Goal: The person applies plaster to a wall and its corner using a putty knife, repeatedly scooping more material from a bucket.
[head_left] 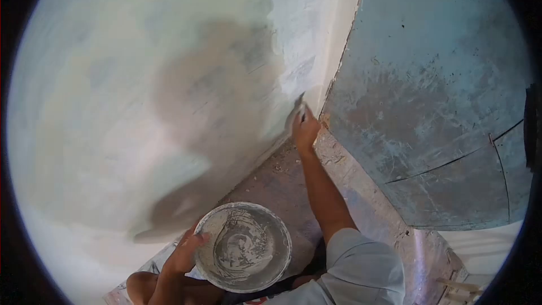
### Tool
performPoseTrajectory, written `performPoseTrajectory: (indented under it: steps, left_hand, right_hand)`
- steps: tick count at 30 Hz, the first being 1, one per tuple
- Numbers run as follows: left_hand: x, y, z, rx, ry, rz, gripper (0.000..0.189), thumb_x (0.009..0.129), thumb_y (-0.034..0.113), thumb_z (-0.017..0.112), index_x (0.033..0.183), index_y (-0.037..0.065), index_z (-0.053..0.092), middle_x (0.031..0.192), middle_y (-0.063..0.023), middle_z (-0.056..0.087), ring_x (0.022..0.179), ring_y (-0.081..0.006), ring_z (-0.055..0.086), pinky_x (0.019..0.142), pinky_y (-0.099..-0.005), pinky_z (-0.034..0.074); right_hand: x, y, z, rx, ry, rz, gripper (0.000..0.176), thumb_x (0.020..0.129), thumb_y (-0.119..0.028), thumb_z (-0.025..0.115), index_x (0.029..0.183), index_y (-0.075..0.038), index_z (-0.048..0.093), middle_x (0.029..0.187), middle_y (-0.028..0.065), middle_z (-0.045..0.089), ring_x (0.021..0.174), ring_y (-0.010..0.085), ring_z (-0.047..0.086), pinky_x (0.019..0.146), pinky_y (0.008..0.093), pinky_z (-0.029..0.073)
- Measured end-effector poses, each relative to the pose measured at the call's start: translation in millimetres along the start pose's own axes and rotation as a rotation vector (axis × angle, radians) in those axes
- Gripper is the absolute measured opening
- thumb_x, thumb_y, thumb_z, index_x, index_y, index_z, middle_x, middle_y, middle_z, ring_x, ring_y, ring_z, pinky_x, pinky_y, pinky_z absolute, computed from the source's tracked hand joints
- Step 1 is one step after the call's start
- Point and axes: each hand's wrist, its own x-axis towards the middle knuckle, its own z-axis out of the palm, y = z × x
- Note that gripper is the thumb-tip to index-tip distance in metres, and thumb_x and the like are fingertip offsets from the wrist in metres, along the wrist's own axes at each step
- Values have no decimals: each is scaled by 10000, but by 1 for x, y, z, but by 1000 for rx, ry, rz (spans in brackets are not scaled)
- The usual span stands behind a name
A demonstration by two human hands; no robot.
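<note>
My left hand (pixel 189 250) grips the rim of a round metal bowl (pixel 279 271), its thumb over the edge. Pale grey filler paste (pixel 243 253) is smeared over the bowl's bottom and inner side. Stretched out ahead, my right hand (pixel 306 130) is closed round a putty knife (pixel 302 99), which is largely hidden by the fingers. Its blade is at the wall (pixel 113 135), low down near the corner. Fresher white paste (pixel 293 39) covers a strip of the wall above that hand.
A scuffed blue-grey door-like panel (pixel 418 96) stands on the right, close to my right hand, with cracks across its lower part. Dirty floor (pixel 271 178) with crumbs runs below the wall. Some pale pieces (pixel 460 291) lie at the lower right.
</note>
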Motion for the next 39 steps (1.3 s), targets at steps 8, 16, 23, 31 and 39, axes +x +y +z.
performPoseTrajectory:
  steps: [8,16,23,31,39]
  left_hand:
    - [2,4,-3,65,-6,5,596,887,201,510,1439,-1,411,1331,-124,549,1226,-218,492,1063,-337,350]
    - [-3,12,8,124,55,-25,591,891,209,511,1435,0,415,1336,-124,545,1229,-221,488,1065,-335,345]
    - [-1,8,0,113,-7,-22,612,887,209,508,1450,-6,399,1344,-131,543,1241,-220,482,1074,-339,339]
    - [2,4,4,76,-3,28,627,891,220,515,1459,-12,387,1359,-138,534,1245,-225,480,1078,-335,337]
    - [5,5,-1,128,-14,0,647,871,240,512,1458,-5,393,1361,-135,525,1255,-233,464,1085,-339,319]
  right_hand:
    - [-28,-14,-24,-2,9,58,291,872,-109,592,1139,-20,662,763,240,649,633,434,627,553,461,484]
    - [-37,-66,14,0,-35,82,478,838,-143,660,1281,26,603,789,262,668,660,382,673,622,449,528]
    - [-51,-18,-26,-19,-114,105,271,864,-130,597,1070,28,675,803,262,652,671,433,631,601,459,505]
    - [28,6,-10,1,56,130,216,860,-145,596,956,34,667,779,299,617,731,460,630,633,492,474]
    - [-80,-64,-11,136,-127,-296,409,857,-121,631,1244,9,621,877,236,677,775,404,670,682,444,536]
